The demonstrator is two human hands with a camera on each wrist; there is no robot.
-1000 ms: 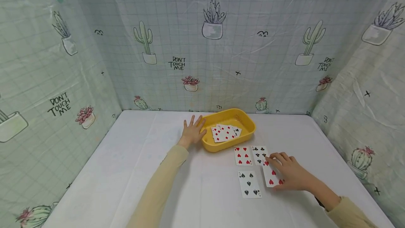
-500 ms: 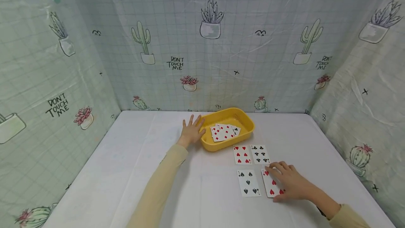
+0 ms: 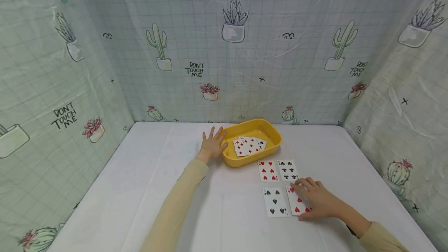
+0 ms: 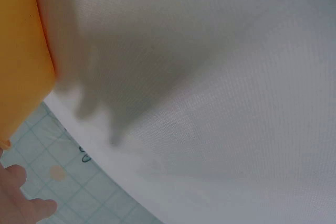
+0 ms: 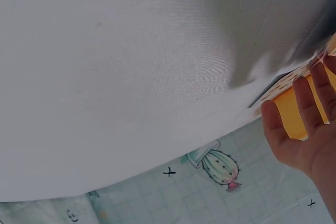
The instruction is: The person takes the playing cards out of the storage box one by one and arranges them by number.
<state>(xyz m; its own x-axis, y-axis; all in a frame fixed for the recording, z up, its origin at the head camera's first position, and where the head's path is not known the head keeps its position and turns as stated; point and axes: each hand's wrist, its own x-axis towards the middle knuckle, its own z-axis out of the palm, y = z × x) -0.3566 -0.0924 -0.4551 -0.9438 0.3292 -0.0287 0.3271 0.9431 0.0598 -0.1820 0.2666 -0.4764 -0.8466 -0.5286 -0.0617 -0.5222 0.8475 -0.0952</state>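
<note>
My right hand [image 3: 321, 200] spans a hearts playing card [image 3: 297, 203], thumb at its near edge and fingertips at its far edge, partly covering it. The hearts card lies just right of a five of spades [image 3: 275, 202]. Behind these two, a six of hearts [image 3: 268, 171] and a six of clubs [image 3: 288, 170] lie side by side, face up. My left hand [image 3: 211, 146] has its fingers spread against the left end of a yellow tray [image 3: 233, 163]. In the left wrist view the tray's wall [image 4: 23, 40] shows at the left edge.
Several face-up playing cards [image 3: 246, 147], diamonds and a clubs card among them, overlap inside the tray. All stands on a white-covered table [image 3: 140, 189]. A cactus-printed cloth [image 3: 196, 30] hangs behind the table and on both sides.
My right hand has drawn the hearts card toward me, off the corner of the six of clubs, then slid it left beside the five of spades. My left hand stays at the tray.
</note>
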